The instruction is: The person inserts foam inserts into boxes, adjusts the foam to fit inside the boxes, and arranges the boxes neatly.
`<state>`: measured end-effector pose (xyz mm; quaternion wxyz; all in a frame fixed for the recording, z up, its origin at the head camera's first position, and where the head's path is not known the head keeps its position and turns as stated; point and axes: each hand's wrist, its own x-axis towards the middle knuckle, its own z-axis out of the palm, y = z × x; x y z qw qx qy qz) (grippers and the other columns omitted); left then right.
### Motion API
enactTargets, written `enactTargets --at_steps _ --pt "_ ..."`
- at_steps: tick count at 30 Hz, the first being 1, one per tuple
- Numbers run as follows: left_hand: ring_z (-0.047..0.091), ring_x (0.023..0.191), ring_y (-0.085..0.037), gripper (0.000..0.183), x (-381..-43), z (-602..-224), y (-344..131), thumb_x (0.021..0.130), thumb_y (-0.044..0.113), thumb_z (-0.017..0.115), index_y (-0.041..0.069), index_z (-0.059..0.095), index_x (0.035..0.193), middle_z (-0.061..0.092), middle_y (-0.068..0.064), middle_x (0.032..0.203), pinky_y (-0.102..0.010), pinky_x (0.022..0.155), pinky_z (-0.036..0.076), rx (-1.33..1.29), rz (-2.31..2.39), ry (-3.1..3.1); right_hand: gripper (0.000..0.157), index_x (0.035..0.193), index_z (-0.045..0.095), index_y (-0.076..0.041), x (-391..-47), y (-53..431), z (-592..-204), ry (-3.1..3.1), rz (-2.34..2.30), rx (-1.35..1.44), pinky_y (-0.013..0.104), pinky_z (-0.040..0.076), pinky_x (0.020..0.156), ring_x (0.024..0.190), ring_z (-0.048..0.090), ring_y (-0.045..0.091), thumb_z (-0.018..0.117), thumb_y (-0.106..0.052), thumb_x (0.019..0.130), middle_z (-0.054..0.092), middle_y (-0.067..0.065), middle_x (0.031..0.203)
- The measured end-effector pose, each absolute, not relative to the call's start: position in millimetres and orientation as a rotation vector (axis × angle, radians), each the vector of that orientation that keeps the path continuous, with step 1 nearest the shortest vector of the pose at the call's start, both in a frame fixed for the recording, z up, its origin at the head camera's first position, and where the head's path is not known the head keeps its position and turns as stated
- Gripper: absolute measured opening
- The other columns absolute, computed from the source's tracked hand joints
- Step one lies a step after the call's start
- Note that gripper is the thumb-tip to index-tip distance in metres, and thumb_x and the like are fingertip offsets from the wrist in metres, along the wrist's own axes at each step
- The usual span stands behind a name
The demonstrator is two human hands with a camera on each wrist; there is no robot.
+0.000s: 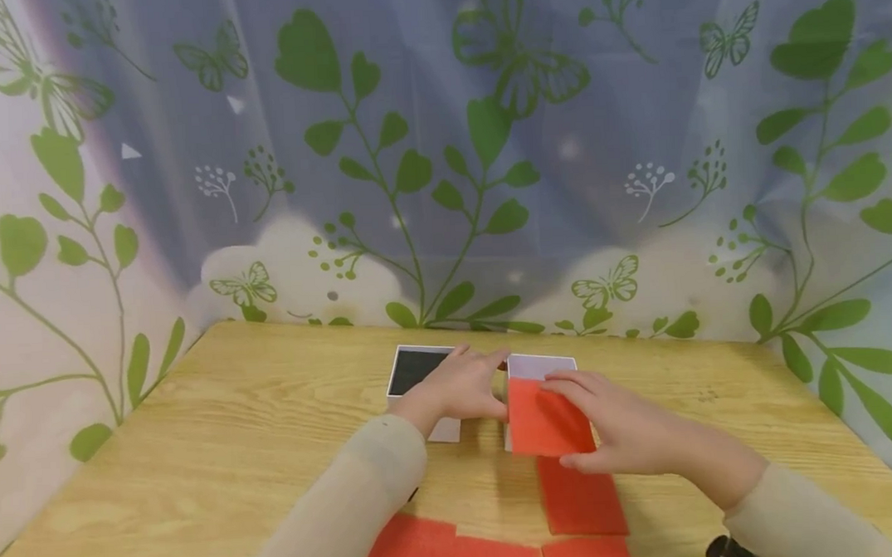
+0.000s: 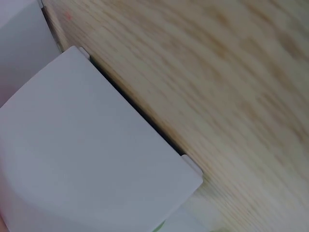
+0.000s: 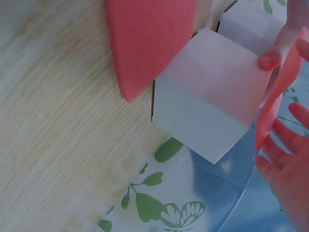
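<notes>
A white open-topped box (image 1: 541, 366) stands on the wooden table, and my left hand (image 1: 461, 386) holds it by its left side, thumb toward its near end. In the right wrist view, a fingertip overlaps the upper edge of this white box (image 3: 198, 121). My right hand (image 1: 624, 424) holds a thin red sheet (image 1: 545, 419) over the box's near part, tilted and slightly bent. The right wrist view shows the red sheet (image 3: 270, 108) between that hand's fingers. A second white box (image 1: 445, 430) with a dark inside sits left of the first, partly hidden by my left hand.
A red flat piece (image 1: 584, 501) lies just in front of the box, with several more red pieces (image 1: 495, 555) along the near edge of view. A curtain (image 1: 442, 187) with leaves and butterflies hangs behind the table (image 1: 200, 455).
</notes>
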<state>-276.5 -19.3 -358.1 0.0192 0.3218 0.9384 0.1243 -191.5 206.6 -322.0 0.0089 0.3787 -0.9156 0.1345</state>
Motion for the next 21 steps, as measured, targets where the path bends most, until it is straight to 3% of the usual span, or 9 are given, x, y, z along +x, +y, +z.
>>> enactTargets --at_steps 10,16,21 --pt "0.045 0.125 -0.017 0.093 -276 -357 -17 0.074 0.054 0.068 0.012 0.029 0.147 0.055 0.001 0.129 -0.041 0.113 0.009 0.991 0.402 2.896 0.081 0.142 0.036 -0.004 -209 208 -322 -2.937 0.389 1.087 0.050 0.039 0.097 0.126 0.037 0.032 0.070 -0.043 0.080 0.033 0.014 0.144" --pt "0.044 0.125 -0.018 0.093 -276 -357 -17 0.074 0.054 0.068 0.011 0.028 0.147 0.055 0.000 0.129 -0.039 0.113 0.007 0.969 0.415 2.892 0.070 0.139 0.042 -0.004 -215 208 -322 -2.949 0.390 1.104 0.052 0.034 0.101 0.128 0.036 0.038 0.068 -0.039 0.083 0.032 0.020 0.145" --pt "0.045 0.124 -0.016 0.098 -276 -357 -18 0.072 0.063 0.066 0.011 0.029 0.147 0.054 0.002 0.130 -0.041 0.113 0.008 0.982 0.400 2.893 0.063 0.139 0.044 -0.007 -218 209 -324 -2.965 0.359 1.124 0.054 0.033 0.101 0.130 0.033 0.040 0.063 -0.040 0.088 0.031 0.021 0.146"
